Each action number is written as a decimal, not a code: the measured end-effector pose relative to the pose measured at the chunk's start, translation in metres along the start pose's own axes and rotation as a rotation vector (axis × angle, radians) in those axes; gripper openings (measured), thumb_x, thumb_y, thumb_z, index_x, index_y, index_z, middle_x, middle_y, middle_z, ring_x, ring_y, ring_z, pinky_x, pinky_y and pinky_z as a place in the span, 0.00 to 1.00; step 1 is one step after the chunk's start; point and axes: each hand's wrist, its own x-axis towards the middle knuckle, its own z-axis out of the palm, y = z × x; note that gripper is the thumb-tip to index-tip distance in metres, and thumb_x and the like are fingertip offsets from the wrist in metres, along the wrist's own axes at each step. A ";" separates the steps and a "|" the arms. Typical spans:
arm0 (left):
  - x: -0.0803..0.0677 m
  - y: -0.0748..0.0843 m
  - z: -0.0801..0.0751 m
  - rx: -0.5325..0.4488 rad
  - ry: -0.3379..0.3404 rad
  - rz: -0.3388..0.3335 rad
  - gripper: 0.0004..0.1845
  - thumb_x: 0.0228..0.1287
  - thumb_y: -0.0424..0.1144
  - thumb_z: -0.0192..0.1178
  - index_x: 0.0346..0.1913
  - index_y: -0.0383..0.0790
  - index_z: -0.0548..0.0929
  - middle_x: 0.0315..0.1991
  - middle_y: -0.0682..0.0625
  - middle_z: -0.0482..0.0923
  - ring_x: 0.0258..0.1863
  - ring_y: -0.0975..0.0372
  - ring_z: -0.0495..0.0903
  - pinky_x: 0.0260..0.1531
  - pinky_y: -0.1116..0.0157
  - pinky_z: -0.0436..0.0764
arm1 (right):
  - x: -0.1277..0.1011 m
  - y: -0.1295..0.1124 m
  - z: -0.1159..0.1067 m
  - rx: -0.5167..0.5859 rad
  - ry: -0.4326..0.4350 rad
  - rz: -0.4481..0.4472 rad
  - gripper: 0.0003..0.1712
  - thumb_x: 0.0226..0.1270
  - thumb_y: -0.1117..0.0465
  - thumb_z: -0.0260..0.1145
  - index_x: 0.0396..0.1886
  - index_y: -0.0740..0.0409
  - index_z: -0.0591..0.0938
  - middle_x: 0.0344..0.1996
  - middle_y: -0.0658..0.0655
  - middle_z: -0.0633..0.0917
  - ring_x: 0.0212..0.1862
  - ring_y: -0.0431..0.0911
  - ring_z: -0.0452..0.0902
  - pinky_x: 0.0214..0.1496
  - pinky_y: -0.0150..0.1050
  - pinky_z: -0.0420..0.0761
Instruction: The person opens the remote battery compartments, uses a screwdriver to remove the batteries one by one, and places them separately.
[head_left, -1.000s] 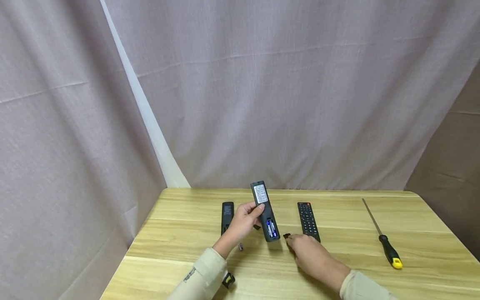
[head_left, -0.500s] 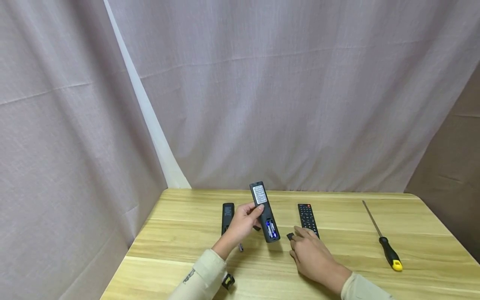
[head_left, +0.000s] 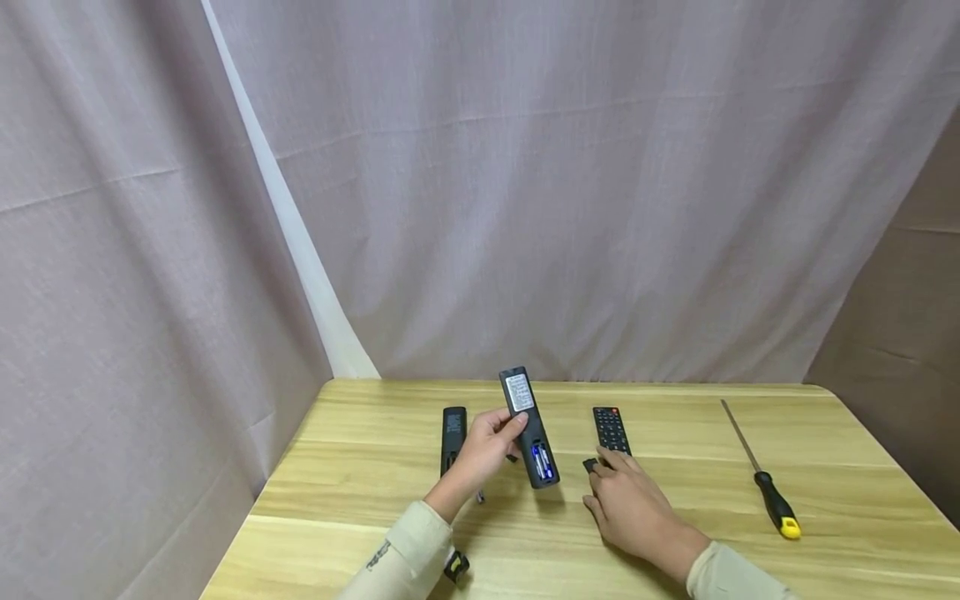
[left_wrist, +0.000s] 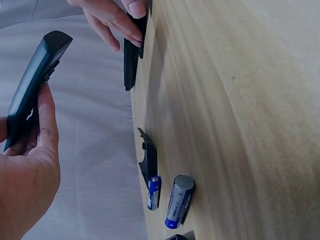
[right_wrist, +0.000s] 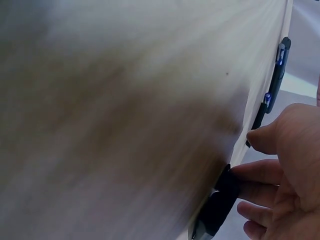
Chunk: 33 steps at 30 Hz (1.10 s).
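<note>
A pale, wood-grained tabletop (head_left: 337, 467) with rounded far corners spreads beneath everything, with a greyish-mauve fabric curtain (head_left: 525, 208) hanging behind it and a narrow white strip (head_left: 288, 217) showing at a gap in the folds. The landmark is a long black plastic remote with a white printed label (head_left: 534, 429), raised above the wood, back outward and tilted. At its near end the uncovered battery compartment (head_left: 537, 442) contains two blue-and-silver cylindrical batteries (head_left: 542, 461). Left of the labelled remote lies a second black plastic remote (head_left: 453, 427), back up; its near end is partly hidden, so what its slot contains cannot be told. Below the labelled remote, the left wrist view shows two loose blue-and-silver batteries (left_wrist: 180, 202) near a thin black plastic piece (left_wrist: 148, 162). Nearer the person, to its left, sits a small black-and-yellow object (head_left: 455, 567); well to its right lies a steel-shafted screwdriver with a black-and-yellow handle (head_left: 761, 477). The left hand (head_left: 483, 446) grips the labelled remote around its middle, thumb over the back. Just right of that remote, the right hand (head_left: 626, 504), fingers extended and thumb apart, touches a small black plastic cover (head_left: 589, 465) beside a black keypad remote with a red button (head_left: 611, 427).
</note>
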 end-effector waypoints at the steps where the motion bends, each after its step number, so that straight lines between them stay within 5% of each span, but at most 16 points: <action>1: 0.000 0.000 0.000 -0.003 0.000 -0.004 0.18 0.84 0.41 0.56 0.59 0.29 0.85 0.44 0.35 0.90 0.31 0.66 0.86 0.38 0.61 0.92 | 0.000 0.001 0.000 0.001 -0.005 0.004 0.17 0.72 0.56 0.73 0.45 0.68 0.90 0.54 0.68 0.91 0.72 0.67 0.77 0.80 0.62 0.74; 16: -0.001 -0.002 -0.002 0.005 0.001 -0.003 0.18 0.85 0.42 0.55 0.60 0.30 0.85 0.46 0.36 0.89 0.33 0.66 0.87 0.51 0.36 0.90 | -0.002 0.003 0.001 -0.014 0.035 -0.015 0.19 0.71 0.54 0.73 0.45 0.68 0.90 0.56 0.68 0.90 0.72 0.66 0.78 0.78 0.62 0.76; 22: -0.002 0.000 -0.003 0.002 0.000 -0.001 0.19 0.85 0.43 0.55 0.59 0.30 0.85 0.45 0.35 0.90 0.33 0.66 0.87 0.51 0.39 0.91 | -0.007 0.010 -0.012 0.028 0.067 -0.007 0.24 0.73 0.54 0.73 0.58 0.68 0.87 0.63 0.67 0.87 0.73 0.65 0.77 0.77 0.65 0.77; 33: -0.007 -0.004 -0.008 -0.003 0.006 0.004 0.19 0.85 0.41 0.55 0.58 0.27 0.84 0.45 0.32 0.89 0.31 0.66 0.87 0.44 0.53 0.94 | -0.034 0.054 -0.033 -0.004 0.158 0.084 0.25 0.74 0.53 0.71 0.63 0.65 0.85 0.65 0.69 0.85 0.70 0.67 0.77 0.74 0.70 0.76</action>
